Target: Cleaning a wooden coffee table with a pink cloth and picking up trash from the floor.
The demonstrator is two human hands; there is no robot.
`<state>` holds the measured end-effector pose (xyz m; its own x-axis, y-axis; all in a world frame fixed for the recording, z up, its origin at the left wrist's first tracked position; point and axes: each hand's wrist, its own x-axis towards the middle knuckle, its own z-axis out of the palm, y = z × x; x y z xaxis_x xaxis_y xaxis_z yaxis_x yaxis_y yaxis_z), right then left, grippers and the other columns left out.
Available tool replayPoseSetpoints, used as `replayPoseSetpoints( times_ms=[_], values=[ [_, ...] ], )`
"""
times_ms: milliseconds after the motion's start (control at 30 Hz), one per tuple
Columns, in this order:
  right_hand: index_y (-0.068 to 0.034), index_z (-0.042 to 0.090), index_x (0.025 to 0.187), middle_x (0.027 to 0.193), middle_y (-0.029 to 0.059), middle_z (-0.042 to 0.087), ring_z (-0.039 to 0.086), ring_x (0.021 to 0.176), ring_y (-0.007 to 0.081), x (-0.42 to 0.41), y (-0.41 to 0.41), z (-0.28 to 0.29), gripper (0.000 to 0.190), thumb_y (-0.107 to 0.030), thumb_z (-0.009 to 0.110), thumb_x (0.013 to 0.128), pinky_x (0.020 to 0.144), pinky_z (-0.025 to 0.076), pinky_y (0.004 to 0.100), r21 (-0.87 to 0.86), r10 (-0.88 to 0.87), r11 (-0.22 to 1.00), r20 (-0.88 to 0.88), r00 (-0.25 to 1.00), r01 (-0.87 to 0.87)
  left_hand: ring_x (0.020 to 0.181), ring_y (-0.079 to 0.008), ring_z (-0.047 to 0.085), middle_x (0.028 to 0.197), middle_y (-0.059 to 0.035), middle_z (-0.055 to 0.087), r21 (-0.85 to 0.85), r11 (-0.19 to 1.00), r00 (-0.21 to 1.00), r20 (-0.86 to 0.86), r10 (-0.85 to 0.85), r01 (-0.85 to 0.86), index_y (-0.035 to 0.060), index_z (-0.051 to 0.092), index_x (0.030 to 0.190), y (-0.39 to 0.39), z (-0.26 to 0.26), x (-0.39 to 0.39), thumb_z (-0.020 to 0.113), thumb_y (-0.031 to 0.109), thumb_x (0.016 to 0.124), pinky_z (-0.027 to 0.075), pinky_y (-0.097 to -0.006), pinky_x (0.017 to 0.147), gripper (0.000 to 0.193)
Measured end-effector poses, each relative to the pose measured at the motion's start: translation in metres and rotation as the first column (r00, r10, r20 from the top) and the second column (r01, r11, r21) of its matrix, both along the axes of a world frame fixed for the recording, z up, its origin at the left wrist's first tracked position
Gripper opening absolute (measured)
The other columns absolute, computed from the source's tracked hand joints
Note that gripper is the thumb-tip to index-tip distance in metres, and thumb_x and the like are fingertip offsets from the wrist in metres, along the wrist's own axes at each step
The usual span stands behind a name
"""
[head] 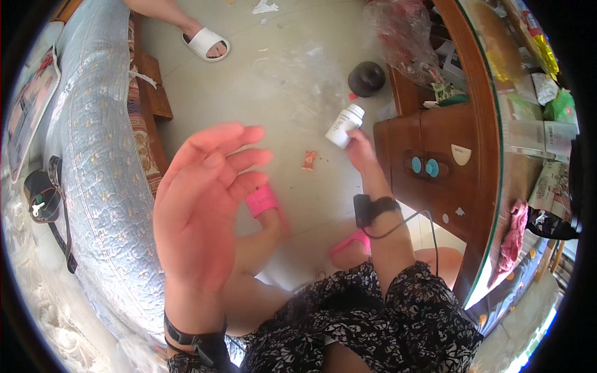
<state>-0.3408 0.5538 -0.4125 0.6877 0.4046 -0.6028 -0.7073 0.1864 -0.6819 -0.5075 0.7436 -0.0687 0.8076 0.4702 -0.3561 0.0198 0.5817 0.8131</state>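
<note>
My right hand grips the lower end of a white plastic bottle with a white screw cap, tilted over the floor beside the wooden cabinet. Writing shows on the bottle's side. Raised close to the camera, my left hand has its fingers partly curled and apart, with nothing in it. On the tiled floor between the hands lies a small orange wrapper. Black bands with small devices circle both wrists.
A quilted bed runs along the left. At the right stand a brown wooden cabinet and a cluttered glass top. A black round object and clear plastic lie on the floor. Another person's slippered foot is at the top.
</note>
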Motion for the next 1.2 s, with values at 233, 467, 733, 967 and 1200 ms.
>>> replayPoseSetpoints(
  times_ms=[233, 467, 733, 967, 1200],
  values=[
    [-0.007, 0.035, 0.13, 0.122, 0.0177, 0.048, 0.048, 0.111, 0.0362, -0.027, -0.001, 0.099, 0.066, -0.034, 0.064, 0.077, 0.097, 0.037, 0.0466, 0.585, -0.024, 0.808, -0.079, 0.997, 0.066, 0.094, -0.0246, 0.056, 0.108, -0.0178, 0.056, -0.037, 0.999, 0.999, 0.045, -0.03, 0.031, -0.0049, 0.05, 0.111, -0.01, -0.007, 0.039, 0.045, 0.013, 0.084, 0.043, -0.0329, 0.081, 0.032],
    [-0.002, 0.041, 0.121, 0.111, 0.0114, 0.054, 0.054, 0.101, 0.0223, 0.03, 0.028, 0.122, 0.067, -0.013, 0.074, 0.064, 0.089, 0.042, 0.0357, -0.218, -0.139, 0.934, 0.51, 0.849, 0.284, 0.1, -0.0245, 0.053, 0.112, -0.0179, 0.053, -0.058, 0.99, 0.99, 0.057, -0.126, 0.129, -0.0018, 0.047, 0.114, -0.007, -0.01, 0.049, 0.045, 0.017, 0.083, 0.041, -0.0338, 0.086, 0.036],
    [0.001, 0.029, 0.126, 0.118, 0.0203, 0.047, 0.05, 0.108, 0.0341, 0.142, 0.01, 0.092, 0.082, -0.013, 0.078, 0.061, 0.091, 0.041, 0.0422, -0.4, -0.368, 0.369, 0.767, 0.526, 0.839, 0.093, -0.0237, 0.056, 0.103, -0.0155, 0.059, -0.091, 0.995, 0.998, 0.048, -0.036, 0.04, -0.0033, 0.053, 0.107, 0.006, -0.01, 0.041, 0.047, 0.013, 0.083, 0.042, -0.0333, 0.082, 0.03],
    [-0.006, 0.018, 0.133, 0.125, 0.019, 0.041, 0.047, 0.111, 0.0334, 0.168, -0.007, 0.067, 0.091, -0.002, 0.076, 0.064, 0.098, 0.041, 0.0429, -0.362, -0.492, 0.275, 0.743, 0.454, 0.891, 0.092, -0.0227, 0.057, 0.104, -0.015, 0.059, -0.116, 0.99, 0.997, 0.01, -0.08, 0.081, -0.0012, 0.053, 0.107, 0.01, -0.01, 0.042, 0.046, 0.015, 0.084, 0.044, -0.0324, 0.081, 0.029],
    [-0.001, 0.028, 0.131, 0.131, 0.0156, 0.039, 0.047, 0.112, 0.0276, 0.16, -0.008, 0.074, 0.076, 0.002, 0.071, 0.068, 0.097, 0.04, 0.0378, -0.367, -0.62, 0.376, 0.583, 0.525, 0.851, 0.091, -0.0227, 0.058, 0.103, -0.0152, 0.059, -0.139, 0.985, 0.994, 0.021, -0.104, 0.106, -0.001, 0.054, 0.106, 0.008, -0.014, 0.042, 0.046, 0.013, 0.084, 0.044, -0.0329, 0.081, 0.027]
  ],
)
